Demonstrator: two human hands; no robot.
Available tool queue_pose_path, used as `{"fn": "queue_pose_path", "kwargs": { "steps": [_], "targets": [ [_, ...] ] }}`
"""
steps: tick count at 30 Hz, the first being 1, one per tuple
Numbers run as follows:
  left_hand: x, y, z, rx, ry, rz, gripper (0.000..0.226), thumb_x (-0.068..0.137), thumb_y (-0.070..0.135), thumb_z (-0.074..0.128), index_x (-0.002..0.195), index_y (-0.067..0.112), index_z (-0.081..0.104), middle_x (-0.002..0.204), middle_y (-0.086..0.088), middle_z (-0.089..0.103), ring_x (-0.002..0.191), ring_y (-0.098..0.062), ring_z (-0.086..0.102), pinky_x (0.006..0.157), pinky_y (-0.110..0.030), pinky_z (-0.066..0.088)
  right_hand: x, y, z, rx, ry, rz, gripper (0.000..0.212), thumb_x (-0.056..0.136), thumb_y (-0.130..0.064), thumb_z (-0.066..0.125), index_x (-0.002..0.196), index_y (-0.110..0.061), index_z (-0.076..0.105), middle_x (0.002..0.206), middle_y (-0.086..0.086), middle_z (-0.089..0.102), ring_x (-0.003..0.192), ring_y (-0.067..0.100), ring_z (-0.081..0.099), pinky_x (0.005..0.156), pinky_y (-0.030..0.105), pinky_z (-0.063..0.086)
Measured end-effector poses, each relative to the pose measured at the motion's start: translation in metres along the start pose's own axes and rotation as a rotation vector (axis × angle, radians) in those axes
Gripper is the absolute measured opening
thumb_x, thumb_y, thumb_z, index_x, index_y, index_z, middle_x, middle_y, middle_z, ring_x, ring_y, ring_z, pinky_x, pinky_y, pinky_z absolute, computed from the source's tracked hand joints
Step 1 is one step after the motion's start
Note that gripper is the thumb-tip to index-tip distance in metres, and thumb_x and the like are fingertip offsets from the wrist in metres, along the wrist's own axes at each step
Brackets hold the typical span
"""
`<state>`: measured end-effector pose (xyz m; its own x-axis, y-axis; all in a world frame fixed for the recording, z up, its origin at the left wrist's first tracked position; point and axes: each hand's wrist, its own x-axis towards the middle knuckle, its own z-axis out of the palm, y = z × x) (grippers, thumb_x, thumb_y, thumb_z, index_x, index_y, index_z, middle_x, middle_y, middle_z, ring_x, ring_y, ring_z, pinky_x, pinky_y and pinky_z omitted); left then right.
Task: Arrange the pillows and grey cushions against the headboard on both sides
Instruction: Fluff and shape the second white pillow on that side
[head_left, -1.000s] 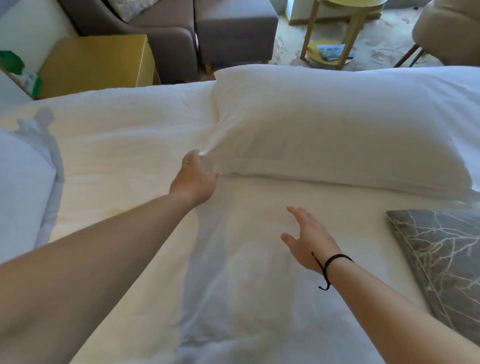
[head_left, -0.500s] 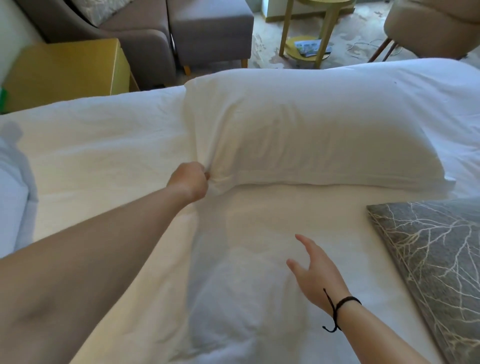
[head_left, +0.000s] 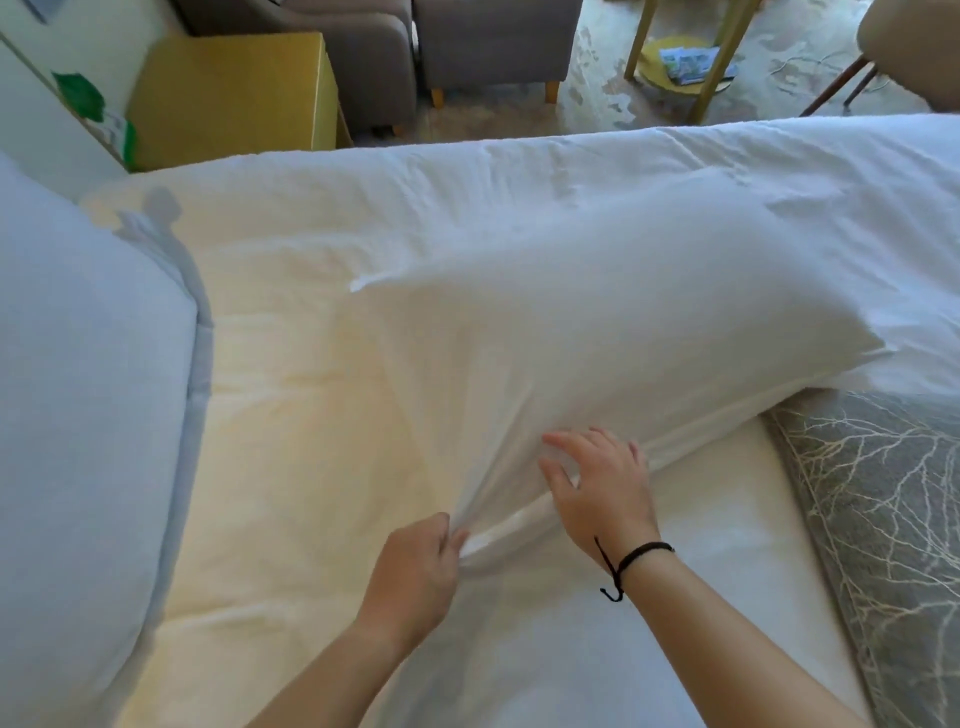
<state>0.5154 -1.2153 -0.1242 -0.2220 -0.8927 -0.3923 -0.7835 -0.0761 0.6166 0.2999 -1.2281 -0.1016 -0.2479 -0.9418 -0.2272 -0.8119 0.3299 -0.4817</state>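
Note:
A long white pillow (head_left: 623, 322) lies across the white bed (head_left: 291, 415), its near corner pulled toward me. My left hand (head_left: 415, 571) is shut on that corner of the pillowcase. My right hand (head_left: 597, 483), with a black cord at the wrist, rests on the pillow's near edge with fingers spread. A grey cushion with a pale branch pattern (head_left: 883, 519) lies at the right, partly under the pillow's far end. A second white pillow (head_left: 78, 389) fills the left edge of the view.
Beyond the bed stand a yellow cabinet (head_left: 234, 93), a grey sofa (head_left: 363, 52) with a grey footstool (head_left: 493, 41), a yellow side table (head_left: 685, 52) and a beige chair (head_left: 909, 47).
My left hand closed on the pillow's corner and dragged it toward me, tilting the pillow. My right hand moved up from the sheet onto the pillow's edge.

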Motion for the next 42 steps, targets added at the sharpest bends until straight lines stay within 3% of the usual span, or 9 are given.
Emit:
{"fn": "queue_pose_path", "kwargs": {
  "steps": [6,10,12,16,21,26,33,38,42],
  "targets": [
    [-0.112,-0.084,-0.020,-0.018,-0.085,-0.133,0.045,0.095,0.033,0.060,0.059,0.023,0.036,0.053,0.007,0.043,0.057,-0.016,0.049,0.058,-0.033,0.034,-0.031,-0.039,0.009,-0.007,0.139,-0.238,0.013,0.086,-0.033,0.068,0.095,-0.024,0.070,0.104,0.001,0.062,0.095,0.028,0.056,0.096,0.044,0.040],
    [-0.114,-0.102,-0.047,-0.041,-0.162,-0.199,0.035,0.089,0.044,0.067,0.067,0.022,0.050,0.062,0.006,0.055,0.058,-0.005,0.049,0.067,-0.037,0.046,-0.001,-0.050,0.015,-0.162,0.004,-0.334,0.039,0.090,-0.047,0.058,0.124,-0.030,0.059,0.141,0.002,0.049,0.131,0.026,0.043,0.115,0.048,0.020],
    [-0.090,-0.092,-0.057,-0.082,-0.089,-0.177,0.032,0.079,0.062,0.067,0.094,0.034,0.060,0.090,0.017,0.064,0.079,-0.003,0.057,0.077,-0.033,0.050,0.023,-0.053,0.020,-0.205,-0.067,-0.323,0.049,0.091,-0.058,0.046,0.137,-0.039,0.044,0.154,-0.003,0.032,0.144,0.019,0.021,0.119,0.045,0.007],
    [-0.003,-0.062,-0.069,0.009,0.240,-0.002,0.061,0.084,0.062,0.059,0.128,0.021,0.054,0.131,0.001,0.055,0.124,-0.022,0.046,0.105,-0.036,0.036,0.053,-0.054,0.033,-0.299,-0.097,-0.314,0.065,0.088,-0.073,0.022,0.147,-0.046,0.019,0.162,-0.013,0.010,0.148,0.010,0.001,0.120,0.042,-0.006],
    [0.108,-0.029,-0.080,0.195,0.234,0.037,0.070,0.087,0.066,0.046,0.141,0.021,0.041,0.153,-0.003,0.039,0.141,-0.027,0.032,0.115,-0.047,0.025,0.051,-0.047,0.047,-0.361,-0.051,-0.321,0.069,0.087,-0.077,0.013,0.148,-0.046,0.016,0.161,-0.013,0.014,0.148,0.011,0.003,0.120,0.043,-0.007],
    [0.175,-0.026,-0.105,0.356,0.039,-0.099,0.102,0.068,0.093,0.023,0.145,0.027,0.037,0.152,-0.002,0.042,0.140,-0.027,0.035,0.115,-0.054,0.019,0.031,-0.035,0.063,-0.379,-0.028,-0.330,0.067,0.088,-0.076,0.015,0.146,-0.044,0.025,0.158,-0.008,0.026,0.147,0.016,0.016,0.119,0.045,-0.003],
    [0.185,-0.032,-0.111,0.322,-0.106,-0.282,0.128,0.037,0.110,0.023,0.122,0.019,0.055,0.126,-0.005,0.062,0.114,-0.029,0.058,0.091,-0.045,0.043,0.003,-0.008,0.079,-0.421,-0.079,-0.311,0.068,0.088,-0.076,0.018,0.148,-0.044,0.019,0.158,-0.004,0.027,0.147,0.018,0.018,0.120,0.046,0.003],
    [0.144,-0.015,-0.113,0.504,-0.011,-0.088,0.103,0.041,0.107,0.033,0.093,0.019,0.045,0.095,-0.003,0.067,0.089,-0.026,0.062,0.075,-0.040,0.036,-0.017,-0.005,0.058,-0.438,-0.119,-0.297,0.066,0.089,-0.076,0.020,0.141,-0.039,0.037,0.149,0.001,0.042,0.139,0.022,0.034,0.118,0.044,0.010],
    [0.076,0.002,-0.114,0.644,0.109,0.148,0.092,0.050,0.103,0.034,0.088,0.019,0.041,0.085,-0.001,0.065,0.081,-0.025,0.064,0.071,-0.039,0.036,-0.047,-0.016,0.025,-0.400,-0.081,-0.286,0.053,0.094,-0.064,0.021,0.118,-0.034,0.058,0.114,-0.004,0.063,0.106,0.021,0.059,0.108,0.039,0.030]
  ]
}}
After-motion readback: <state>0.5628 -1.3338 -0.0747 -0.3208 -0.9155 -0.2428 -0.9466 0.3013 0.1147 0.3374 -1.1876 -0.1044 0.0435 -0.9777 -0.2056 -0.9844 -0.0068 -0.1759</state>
